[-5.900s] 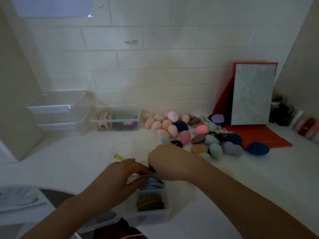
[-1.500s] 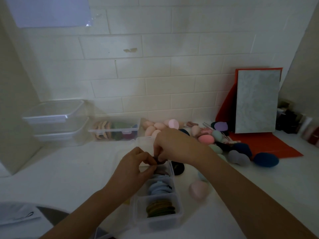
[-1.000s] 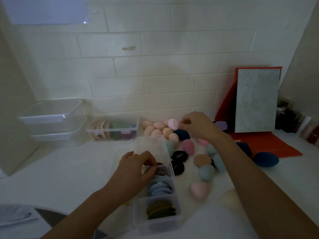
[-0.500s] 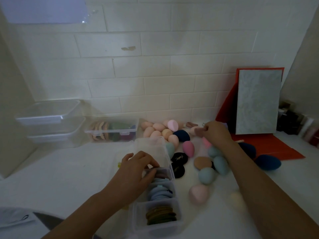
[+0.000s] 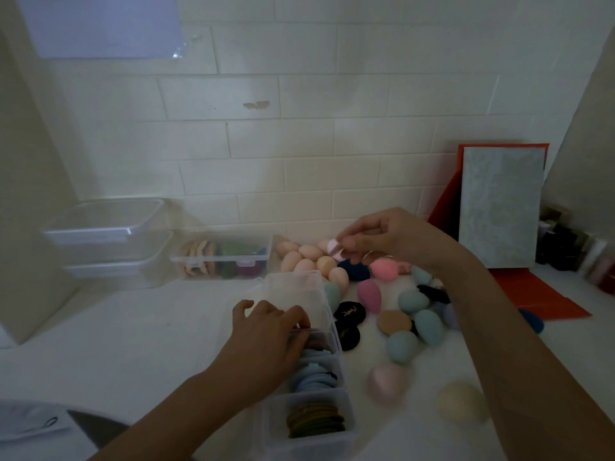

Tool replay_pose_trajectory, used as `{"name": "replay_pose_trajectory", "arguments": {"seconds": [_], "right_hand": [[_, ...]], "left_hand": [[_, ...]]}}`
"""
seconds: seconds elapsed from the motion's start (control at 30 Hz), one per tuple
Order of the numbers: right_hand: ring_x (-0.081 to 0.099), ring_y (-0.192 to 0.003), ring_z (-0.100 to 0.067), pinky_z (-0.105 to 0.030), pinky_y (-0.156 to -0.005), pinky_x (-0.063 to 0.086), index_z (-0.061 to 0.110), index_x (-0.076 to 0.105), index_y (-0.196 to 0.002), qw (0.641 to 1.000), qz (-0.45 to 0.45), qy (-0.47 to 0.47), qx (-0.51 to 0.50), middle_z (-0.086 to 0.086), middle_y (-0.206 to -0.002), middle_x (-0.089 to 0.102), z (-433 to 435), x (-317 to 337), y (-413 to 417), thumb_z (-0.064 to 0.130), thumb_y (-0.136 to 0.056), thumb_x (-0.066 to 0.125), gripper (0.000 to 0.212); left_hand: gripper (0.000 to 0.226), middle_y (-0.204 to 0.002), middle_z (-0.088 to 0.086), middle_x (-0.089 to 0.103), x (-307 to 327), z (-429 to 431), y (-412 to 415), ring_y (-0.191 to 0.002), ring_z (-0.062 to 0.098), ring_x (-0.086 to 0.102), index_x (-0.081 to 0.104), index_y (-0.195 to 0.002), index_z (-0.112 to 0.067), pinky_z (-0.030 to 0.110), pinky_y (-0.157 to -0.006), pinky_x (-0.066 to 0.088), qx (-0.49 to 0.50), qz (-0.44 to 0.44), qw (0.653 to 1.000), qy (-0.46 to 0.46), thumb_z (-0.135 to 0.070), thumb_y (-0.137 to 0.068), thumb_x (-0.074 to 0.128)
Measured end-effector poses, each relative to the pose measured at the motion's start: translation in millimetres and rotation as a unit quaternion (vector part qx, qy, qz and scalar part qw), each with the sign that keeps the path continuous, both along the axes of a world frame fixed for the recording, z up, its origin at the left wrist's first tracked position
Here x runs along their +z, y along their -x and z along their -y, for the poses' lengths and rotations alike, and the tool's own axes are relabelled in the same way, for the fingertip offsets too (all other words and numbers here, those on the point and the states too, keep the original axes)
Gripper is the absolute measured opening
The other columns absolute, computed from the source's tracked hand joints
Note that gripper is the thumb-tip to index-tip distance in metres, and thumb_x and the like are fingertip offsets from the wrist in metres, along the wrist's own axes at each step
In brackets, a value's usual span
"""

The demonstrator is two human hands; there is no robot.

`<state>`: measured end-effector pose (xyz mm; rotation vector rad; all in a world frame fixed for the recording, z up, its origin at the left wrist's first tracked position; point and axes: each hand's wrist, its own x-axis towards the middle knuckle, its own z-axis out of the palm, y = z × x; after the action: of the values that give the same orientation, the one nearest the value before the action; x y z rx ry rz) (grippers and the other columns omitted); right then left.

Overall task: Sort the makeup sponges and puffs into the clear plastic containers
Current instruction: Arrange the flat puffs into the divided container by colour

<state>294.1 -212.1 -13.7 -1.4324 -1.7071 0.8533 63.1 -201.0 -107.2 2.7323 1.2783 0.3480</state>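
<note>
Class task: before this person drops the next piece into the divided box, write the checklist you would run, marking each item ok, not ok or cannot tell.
1. Lid of the divided box open: ok.
2. Left hand rests on the box to steady it: ok.
3. Right hand holds a piece: cannot tell; its fingertips overlap a pale pink sponge in the pile.
4. Room in the far compartment: cannot tell; the left hand covers it.
5. Blue puffs and olive puffs in separate compartments: ok.
</note>
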Motion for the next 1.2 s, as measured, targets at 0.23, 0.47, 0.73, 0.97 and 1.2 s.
{"name": "replay_pose_trajectory", "arguments": {"seconds": [0.23,0.47,0.73,0.97,1.2], "right_hand": [[0.068,-0.09,-0.007,-0.029,-0.089,0.053,0.025,0.069,-0.1,0.991,0.126,0.011,0.047,0.008,-0.095,0.073,-3,-9,26,0.023,-0.064,0.084,0.039],[0.066,-0.057,-0.004,-0.014,-0.054,0.049,0.021,0.065,-0.086,0.988,0.153,0.016,0.021,0.003,-0.076,0.072,-5,-27,53,0.036,-0.08,0.072,0.017],[0.047,-0.069,-0.002,-0.013,-0.056,0.032,0.023,0.075,-0.088,0.945,0.31,-0.1,-0.031,0.012,-0.073,0.049,-11,-29,60,0.047,-0.077,0.07,0.026],[0.047,-0.066,0.017,-0.001,-0.06,0.036,0.024,0.057,-0.116,0.958,0.27,-0.088,0.027,0.013,-0.092,0.056,-9,-37,66,0.02,-0.095,0.049,0.023],[0.047,-0.068,0.013,0.0,-0.058,0.036,0.025,0.066,-0.103,0.95,0.3,-0.063,0.063,0.011,-0.086,0.06,-8,-40,67,0.022,-0.088,0.059,0.017]], "left_hand": [[0.018,-0.107,-0.014,0.055,-6,-8,1,-0.101,0.002,0.042,0.052,-0.109,-0.036,0.036,-0.11,0.021,-0.02,0.082,0.995,0.06,-0.038,-0.096,0.039],[0.023,-0.11,-0.013,0.057,-8,-9,2,-0.098,0.001,0.039,0.056,-0.112,-0.036,0.035,-0.107,0.024,-0.02,0.094,0.994,0.057,-0.037,-0.096,0.04],[0.021,-0.105,-0.014,0.059,-10,-12,2,-0.099,0.003,0.043,0.059,-0.109,-0.035,0.034,-0.104,0.027,-0.025,0.101,0.993,0.052,-0.036,-0.094,0.044],[0.021,-0.1,-0.015,0.065,-11,-13,2,-0.096,0.005,0.052,0.065,-0.105,-0.035,0.038,-0.098,0.038,-0.035,0.121,0.99,0.057,-0.035,-0.092,0.048],[0.023,-0.102,-0.007,0.068,-6,-9,2,-0.094,0.007,0.055,0.068,-0.108,-0.032,0.019,-0.088,0.034,-0.04,0.138,0.989,0.033,-0.031,-0.092,0.052]]}}
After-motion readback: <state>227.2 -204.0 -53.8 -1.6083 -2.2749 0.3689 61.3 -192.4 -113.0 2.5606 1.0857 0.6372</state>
